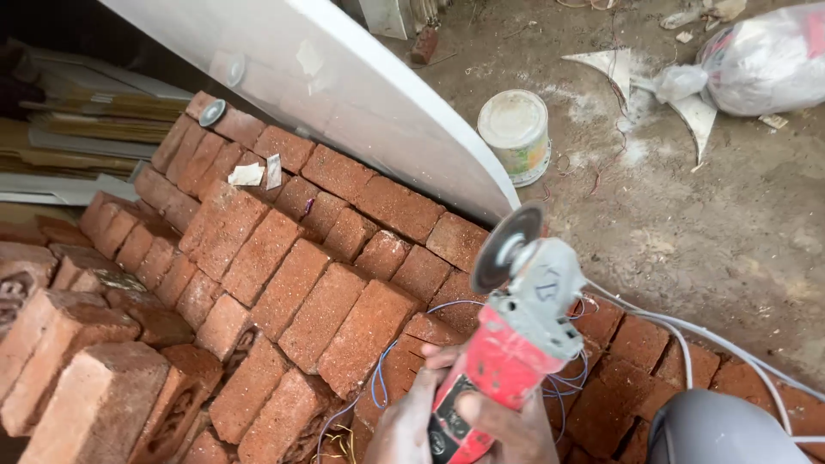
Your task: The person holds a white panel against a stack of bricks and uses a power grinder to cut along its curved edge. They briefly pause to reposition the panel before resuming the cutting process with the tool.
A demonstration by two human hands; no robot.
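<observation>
An angle grinder with a red body, a grey head and a round grey disc points up and away from me over a stack of red bricks. My left hand wraps the lower left side of its red body. From the right, my right hand holds the same body, its thumb lying across the black end. The disc stands close to the lower edge of a large white panel that leans across the bricks; whether they touch I cannot tell.
A white paint bucket and a tied white plastic bag sit on the dirt floor. White cables and thin blue wires trail over the bricks. A spare disc lies on the far bricks. My grey-clad knee is at bottom right.
</observation>
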